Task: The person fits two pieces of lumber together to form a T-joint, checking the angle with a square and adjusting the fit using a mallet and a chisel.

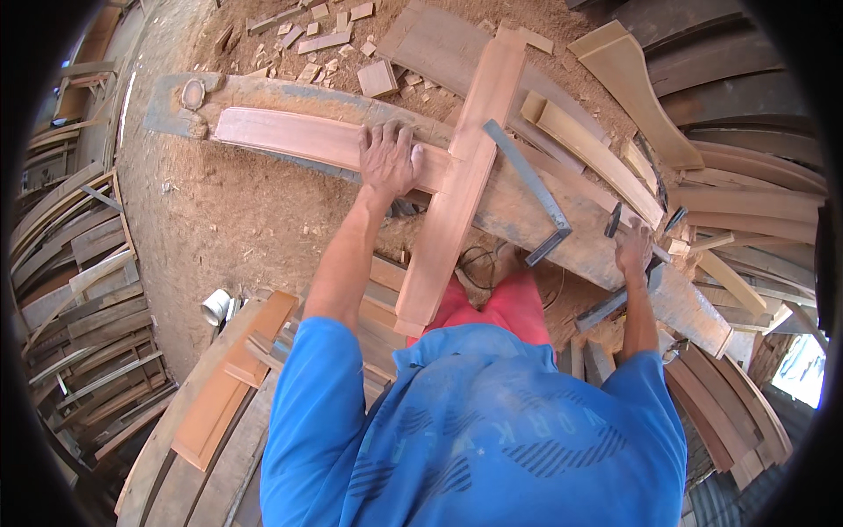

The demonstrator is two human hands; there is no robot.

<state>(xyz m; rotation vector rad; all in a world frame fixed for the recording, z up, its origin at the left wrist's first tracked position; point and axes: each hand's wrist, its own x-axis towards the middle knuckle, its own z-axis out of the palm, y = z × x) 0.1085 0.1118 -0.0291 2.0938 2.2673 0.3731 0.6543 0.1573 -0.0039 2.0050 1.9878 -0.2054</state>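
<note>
Bench plank [518,206]: long, weathered, carries everything below. Long wooden board [465,193] lies crosswise mid-bench, overhanging the near edge. Shorter moulded rail [299,136] butts against its left side, running along the near edge toward the bench's left end. Metal square [527,180]: blade tip at the board's right side, stock by the near edge. Left hand [391,160] palm down on the rail, close to the joint, fingers slightly spread over it. Right hand [632,246] at the far edge, toward right end, fingers curled around a black-headed tool [613,220]; full grip unclear.
</note>
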